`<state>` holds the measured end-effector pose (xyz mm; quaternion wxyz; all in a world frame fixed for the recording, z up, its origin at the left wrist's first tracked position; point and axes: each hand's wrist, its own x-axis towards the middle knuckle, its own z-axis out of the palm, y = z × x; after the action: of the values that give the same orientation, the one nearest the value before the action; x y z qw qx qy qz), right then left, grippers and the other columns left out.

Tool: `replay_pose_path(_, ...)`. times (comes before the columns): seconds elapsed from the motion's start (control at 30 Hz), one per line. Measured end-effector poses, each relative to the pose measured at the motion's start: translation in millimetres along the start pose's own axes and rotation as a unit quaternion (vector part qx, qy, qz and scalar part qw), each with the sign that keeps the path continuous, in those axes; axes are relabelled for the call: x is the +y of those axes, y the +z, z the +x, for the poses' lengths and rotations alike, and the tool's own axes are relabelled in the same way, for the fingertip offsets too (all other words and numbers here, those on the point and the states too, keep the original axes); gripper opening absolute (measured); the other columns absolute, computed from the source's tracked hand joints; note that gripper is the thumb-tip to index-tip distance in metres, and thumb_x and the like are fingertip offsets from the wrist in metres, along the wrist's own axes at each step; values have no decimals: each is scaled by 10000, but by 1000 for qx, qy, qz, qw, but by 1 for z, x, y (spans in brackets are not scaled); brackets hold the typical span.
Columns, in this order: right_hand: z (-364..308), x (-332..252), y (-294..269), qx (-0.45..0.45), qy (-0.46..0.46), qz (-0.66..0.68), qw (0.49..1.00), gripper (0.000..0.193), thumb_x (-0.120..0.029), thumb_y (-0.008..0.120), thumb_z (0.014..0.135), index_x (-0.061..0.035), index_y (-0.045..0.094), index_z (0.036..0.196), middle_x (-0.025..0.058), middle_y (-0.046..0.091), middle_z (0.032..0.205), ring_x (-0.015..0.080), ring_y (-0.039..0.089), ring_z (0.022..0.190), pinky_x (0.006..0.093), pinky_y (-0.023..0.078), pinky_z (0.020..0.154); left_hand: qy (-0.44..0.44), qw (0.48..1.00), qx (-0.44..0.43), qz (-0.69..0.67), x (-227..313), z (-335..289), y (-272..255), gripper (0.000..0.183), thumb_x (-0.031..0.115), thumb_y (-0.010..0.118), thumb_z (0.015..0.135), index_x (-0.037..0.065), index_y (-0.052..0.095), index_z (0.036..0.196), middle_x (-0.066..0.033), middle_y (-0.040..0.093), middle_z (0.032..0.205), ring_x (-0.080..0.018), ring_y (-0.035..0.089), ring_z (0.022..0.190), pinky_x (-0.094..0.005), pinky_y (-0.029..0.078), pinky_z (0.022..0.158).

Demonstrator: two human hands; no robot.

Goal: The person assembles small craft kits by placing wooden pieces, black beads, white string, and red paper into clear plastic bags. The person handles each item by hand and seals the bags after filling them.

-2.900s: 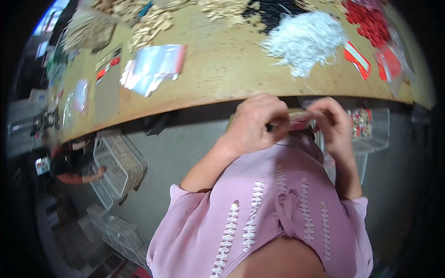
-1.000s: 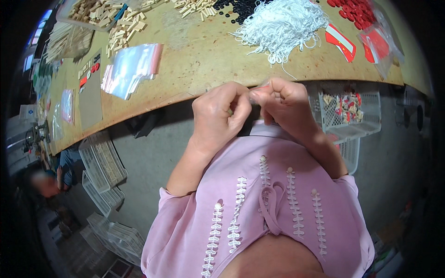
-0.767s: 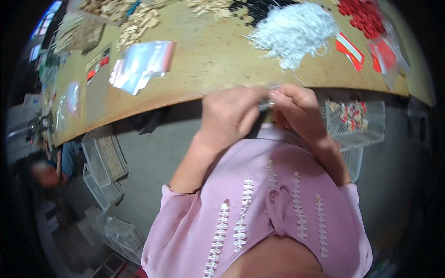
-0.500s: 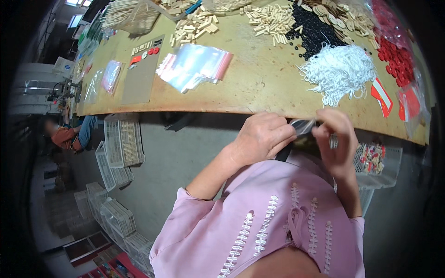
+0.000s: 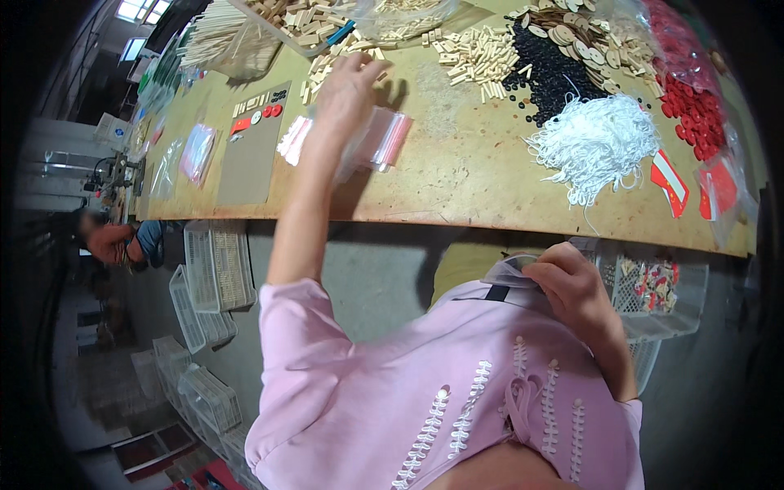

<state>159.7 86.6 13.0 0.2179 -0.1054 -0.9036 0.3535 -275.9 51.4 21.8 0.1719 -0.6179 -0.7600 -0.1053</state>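
My left hand (image 5: pixel 347 94) is stretched out over the table, its fingertips at the near pile of small wooden blocks (image 5: pixel 317 80). Finger and thumb look apart, and nothing shows between them. Under that wrist lies a stack of clear zip bags (image 5: pixel 390 140) with red-edged tops, partly hidden by my arm. Close to my waist, below the table's edge, my right hand (image 5: pixel 565 273) pinches a clear plastic bag (image 5: pixel 508 271) by its rim. I cannot make out what the bag holds.
On the table (image 5: pixel 457 184) lie white strings (image 5: pixel 594 139), black beads (image 5: pixel 551 69), short wooden sticks (image 5: pixel 482 59), wooden discs (image 5: pixel 584 45) and red pieces (image 5: pixel 694 114). A cardboard sheet (image 5: pixel 249 167) bears sample parts. Plastic crates (image 5: pixel 216 265) stand left; a person (image 5: pixel 118 241) sits beyond.
My left hand has let go of the bag and moved up and left to the wooden blocks. My right hand has come down slightly toward my waist, still holding the bag.
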Motion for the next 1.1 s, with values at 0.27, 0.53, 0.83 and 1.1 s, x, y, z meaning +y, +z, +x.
replay_pose_path(0.27, -8, 1, -2, 24, 20, -3, 999, 165, 60, 719, 843, -1, 723, 996, 123, 627, 903, 303, 632, 788, 392, 519, 680, 93, 993, -60, 29, -52, 39, 36, 292, 95, 733, 799, 172, 741, 1081, -41, 700, 1089, -291, 648, 1087, -410, 559, 923)
replay_pose_path(0.53, 20, 3, -8, 72, -21, 9, 997, 171, 54, 675, 843, -29, 663, 992, 132, 640, 964, 340, 648, 879, 409, 524, 749, -97, 800, 45, -590, 36, 6, -6, 291, -3, 680, 944, 13, 618, 1228, -84, 706, 1106, -165, 681, 1023, -331, 564, 873)
replay_pose_path(0.83, 51, -6, -11, 56, -38, 71, 995, 254, 91, 618, 870, -39, 641, 1087, 190, 663, 1120, 395, 659, 1004, 419, 548, 836, 104, 744, -87, -654, 150, -57, -53, 336, 44, 810, 822, 52, 661, 1124, -65, 728, 1067, -221, 668, 1067, -367, 518, 960)
replay_pose_path(1.1, 37, -2, -9, 17, 19, 62, 998, 274, 80, 616, 895, -29, 679, 1138, 203, 666, 1213, 387, 671, 1092, 419, 544, 918, 255, 753, -246, -554, 147, -24, -51, 339, 149, 845, 840, 69, 738, 1151, -74, 723, 1166, -252, 643, 1120, -387, 484, 997)
